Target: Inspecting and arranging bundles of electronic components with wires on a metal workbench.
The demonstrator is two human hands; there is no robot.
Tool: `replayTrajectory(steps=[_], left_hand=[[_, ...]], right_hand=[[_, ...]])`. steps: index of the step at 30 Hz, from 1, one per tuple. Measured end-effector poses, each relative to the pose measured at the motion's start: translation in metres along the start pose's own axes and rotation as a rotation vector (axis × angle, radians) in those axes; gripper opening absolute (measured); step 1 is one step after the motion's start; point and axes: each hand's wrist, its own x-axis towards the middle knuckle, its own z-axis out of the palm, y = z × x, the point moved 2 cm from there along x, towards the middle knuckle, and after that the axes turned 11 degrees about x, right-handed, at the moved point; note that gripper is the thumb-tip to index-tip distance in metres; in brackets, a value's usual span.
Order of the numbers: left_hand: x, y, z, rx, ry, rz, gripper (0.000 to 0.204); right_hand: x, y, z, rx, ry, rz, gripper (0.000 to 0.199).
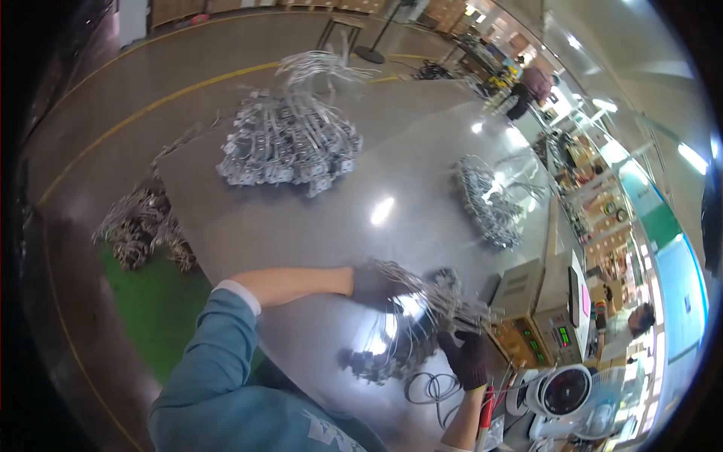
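Between left hand and right hand, grey cable bundle

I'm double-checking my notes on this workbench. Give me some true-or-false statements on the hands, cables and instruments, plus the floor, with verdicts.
1. The left hand and right hand, both in dark gloves, are at a bundle of grey cables. True.
2. The lit displays on the boxy instruments glow blue. False: they glow green.
3. A large cable pile lies on the table beyond the left forearm. True.
4. No other cable pile lies farther right of that one. False: a smaller pile does.
5. The floor patch left of the table is green. True.
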Motion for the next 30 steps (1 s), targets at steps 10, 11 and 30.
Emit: replayTrajectory(steps=[10, 11, 30], left_hand=[[0.013, 0.02, 0.016, -0.164, -0.055, 0.162, 0.031], [0.015, 0.02, 0.022, -0.242, 0.013, 0.192, 0.023], [0.011, 0.021, -0.016, -0.186, -0.045, 0.102, 0.036]], right_hand=[[0.051, -0.11, 0.066, 0.108, -0.3, -0.403, 0.12], [0.051, -0.106, 0.069, 0.208, -0.265, -0.366, 0.116], [0.022, -0.159, 0.079, 0.046, -0.251, -0.307, 0.02]])
